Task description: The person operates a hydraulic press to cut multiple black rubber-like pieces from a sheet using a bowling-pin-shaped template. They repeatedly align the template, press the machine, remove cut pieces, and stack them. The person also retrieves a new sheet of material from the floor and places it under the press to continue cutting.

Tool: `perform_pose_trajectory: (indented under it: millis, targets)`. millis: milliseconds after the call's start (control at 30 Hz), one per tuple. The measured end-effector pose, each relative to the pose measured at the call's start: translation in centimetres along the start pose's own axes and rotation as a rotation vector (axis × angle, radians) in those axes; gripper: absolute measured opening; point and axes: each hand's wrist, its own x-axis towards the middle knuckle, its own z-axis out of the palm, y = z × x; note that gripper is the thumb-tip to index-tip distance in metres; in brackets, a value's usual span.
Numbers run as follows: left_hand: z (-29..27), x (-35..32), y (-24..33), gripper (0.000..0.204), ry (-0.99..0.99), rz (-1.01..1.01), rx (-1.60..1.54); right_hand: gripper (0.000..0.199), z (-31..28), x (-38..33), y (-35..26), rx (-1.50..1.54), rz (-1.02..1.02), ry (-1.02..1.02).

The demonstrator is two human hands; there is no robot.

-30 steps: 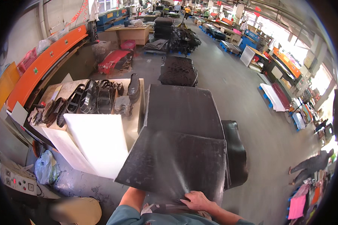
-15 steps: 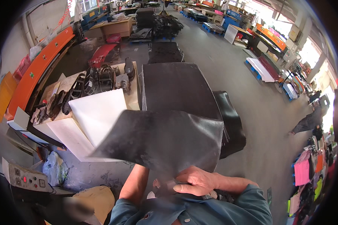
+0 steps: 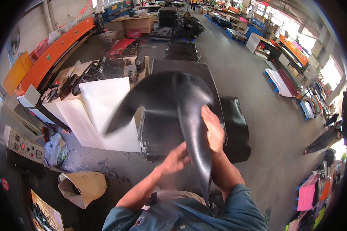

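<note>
A glossy black flexible sheet (image 3: 194,127), which looks like rubber, is bent into a tall fold in front of me. One flap droops to the left, and a narrow end runs down toward my body. My right hand (image 3: 214,133) holds the fold from its right side, fingers pointing up along it. On the other side, my left hand (image 3: 175,158) has its fingers stretched out to the sheet's left edge; they are slightly blurred and their tips are partly hidden. Beneath the raised sheet lies a stack of similar black sheets (image 3: 158,133).
White blocks (image 3: 110,111) and a table with black sandals (image 3: 90,71) stand left of the stack. More black sheeting (image 3: 235,127) lies to its right. A brown paper sack (image 3: 90,186) and a control box (image 3: 25,144) are at lower left. A person (image 3: 324,138) is at far right.
The sheet has gone from spread flat to folded upward. My right hand has moved up and forward along it; my left hand, hidden before, now shows at its left edge.
</note>
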Motion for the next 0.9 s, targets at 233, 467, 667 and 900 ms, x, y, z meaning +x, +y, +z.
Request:
perform_pose_trajectory:
  millis: [233, 467, 667, 900]
  targets:
    - [10.3, -8.6, 2.5, 0.037, 0.127, -0.393, -0.538, 0.021, 6.9, 2.2, 3.7, -0.359, -0.397, 0.068]
    - [9.3, -14.0, 4.9, 0.035, 0.311, -0.496, -0.269, 0.021, 16.3, 1.4, 2.8, 0.046, -0.113, -0.017]
    - [6.7, -21.4, 7.5, 0.044, 0.474, -0.522, 0.019, 0.042, 23.2, -0.8, 2.4, 0.381, 0.135, -0.068]
    - [-0.4, -40.2, 5.7, 0.040, 1.231, -0.225, 0.412, 0.034, 32.3, -7.5, 4.2, 0.549, 0.002, -0.225]
